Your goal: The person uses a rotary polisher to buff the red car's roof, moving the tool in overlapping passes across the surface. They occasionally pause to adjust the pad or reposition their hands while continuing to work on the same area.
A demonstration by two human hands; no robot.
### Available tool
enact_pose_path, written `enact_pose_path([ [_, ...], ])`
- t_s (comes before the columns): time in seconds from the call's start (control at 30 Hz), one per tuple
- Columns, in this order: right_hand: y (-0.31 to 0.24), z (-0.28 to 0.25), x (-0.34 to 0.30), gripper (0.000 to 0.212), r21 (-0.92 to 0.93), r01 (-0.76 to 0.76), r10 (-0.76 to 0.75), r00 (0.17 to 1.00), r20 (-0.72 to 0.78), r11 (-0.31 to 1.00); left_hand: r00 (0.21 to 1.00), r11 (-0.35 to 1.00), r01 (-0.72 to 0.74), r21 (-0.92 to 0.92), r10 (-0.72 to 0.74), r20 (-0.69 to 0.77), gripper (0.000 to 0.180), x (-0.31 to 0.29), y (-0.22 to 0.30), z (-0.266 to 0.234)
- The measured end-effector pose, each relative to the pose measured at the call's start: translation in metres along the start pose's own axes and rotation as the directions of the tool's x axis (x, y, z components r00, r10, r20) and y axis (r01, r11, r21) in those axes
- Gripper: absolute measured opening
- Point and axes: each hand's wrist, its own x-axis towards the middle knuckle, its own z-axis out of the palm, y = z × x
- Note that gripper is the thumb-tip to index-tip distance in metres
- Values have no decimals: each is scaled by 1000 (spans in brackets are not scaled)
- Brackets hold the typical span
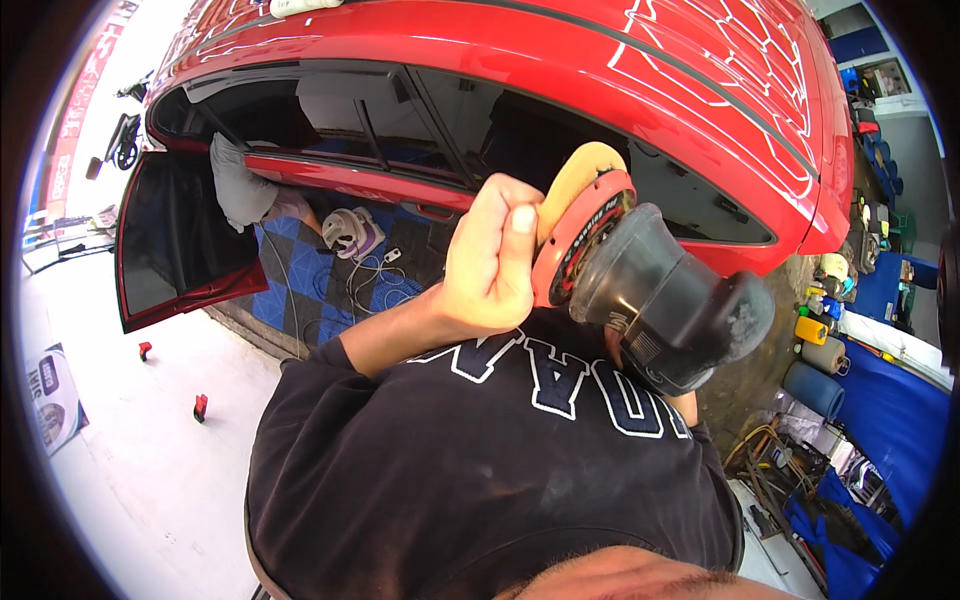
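Polisher [650, 290] up beside red car [450, 40]. I see left hand [493, 252], fingers curled together at edge of yellow pad [582, 172]; right hand [613, 344] mostly hidden, can't tell its grip. Accidental switch-on could catch those fingers; slack grip could knock it into the car.

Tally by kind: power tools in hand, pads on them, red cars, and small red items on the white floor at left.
Black power tool: 1
Yellow pad: 1
Red car: 1
Small red items on the white floor: 2
Total: 5
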Motion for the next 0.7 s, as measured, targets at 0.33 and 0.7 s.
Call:
enact_pose_path([
  [0.33, -28, 13, 37, 87, -291, 157, -45, 933, 357, 944, 861, 745, 492, -450, -338, 381, 98, 30, -33, -27],
  [0.7, -40, 19, 19, 90, -430, -196, 237, 970, 44, 882, 826, 585, 561, -585, -351, 441, 60, 42, -55, -58],
])
